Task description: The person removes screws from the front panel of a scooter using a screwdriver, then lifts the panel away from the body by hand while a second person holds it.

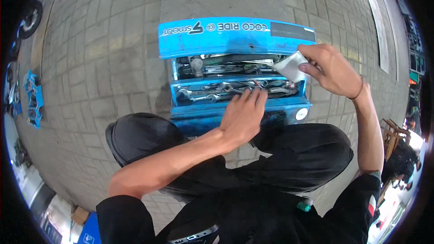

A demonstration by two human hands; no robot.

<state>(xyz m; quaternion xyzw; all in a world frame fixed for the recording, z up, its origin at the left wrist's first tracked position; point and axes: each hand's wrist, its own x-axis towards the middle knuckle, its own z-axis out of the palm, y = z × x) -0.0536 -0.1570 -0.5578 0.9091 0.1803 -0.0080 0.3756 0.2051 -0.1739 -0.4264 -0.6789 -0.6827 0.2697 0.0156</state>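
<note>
A blue metal toolbox [181, 113] stands before my knees with its lid folded back. In its front tray lie several silver wrenches [210, 98]. My left hand [243, 116] reaches over the tray's near edge, its fingers extended and slightly apart among the wrenches. The fingertips touch down at the tools, and the thumb is hidden. At the box's right end, my right hand [330, 69] pinches a folded white cloth or paper [291, 66] between thumb and fingers. A hammer [196, 66] and long dark-handled tools lie in the rear compartment.
Grey paving [113, 63] surrounds the box. Far to the left on the ground is a blue metal object [33, 98], with a wheel [30, 19] beyond it. Wooden furniture [394, 138] and people stand at the right edge. My bent knees flank the box's near side.
</note>
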